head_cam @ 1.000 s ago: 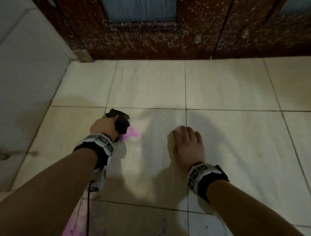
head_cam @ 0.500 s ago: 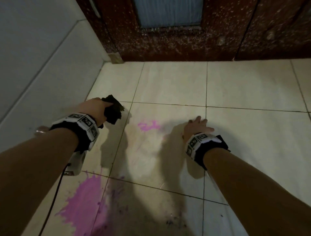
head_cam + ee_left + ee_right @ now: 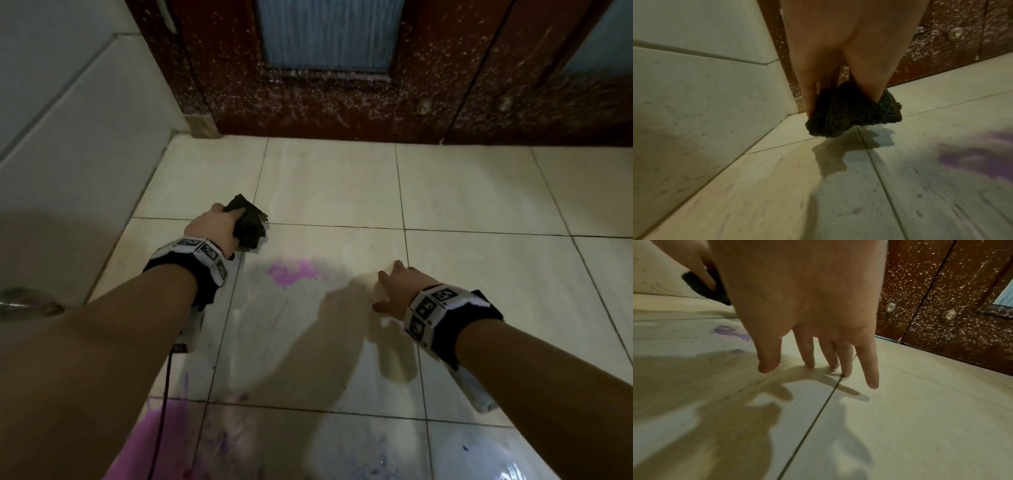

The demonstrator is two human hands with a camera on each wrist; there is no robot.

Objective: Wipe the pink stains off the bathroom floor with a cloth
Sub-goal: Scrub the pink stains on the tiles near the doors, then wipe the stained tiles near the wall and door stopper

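My left hand (image 3: 219,224) grips a dark bunched cloth (image 3: 249,224) and holds it just above the pale floor tiles; in the left wrist view the cloth (image 3: 851,112) hangs clear of its shadow. A small pink stain (image 3: 295,271) lies on the tile to the right of and nearer than the cloth, also seen as a purple stain (image 3: 978,159) and a faint stain (image 3: 731,333). A larger pink stain (image 3: 156,442) spreads at the bottom left under my forearm. My right hand (image 3: 399,286) is spread, its fingertips (image 3: 845,369) touching the floor beside a grout line.
A dark red speckled door (image 3: 342,96) closes off the far side. A pale tiled wall (image 3: 68,154) runs along the left. A metal fitting (image 3: 20,301) sits at the left edge. A black cable (image 3: 164,411) hangs from my left wrist.
The left hand has lifted the cloth off the small pink stain and away to the far left, uncovering it. The right hand has risen from flat on the tile onto its fingertips.
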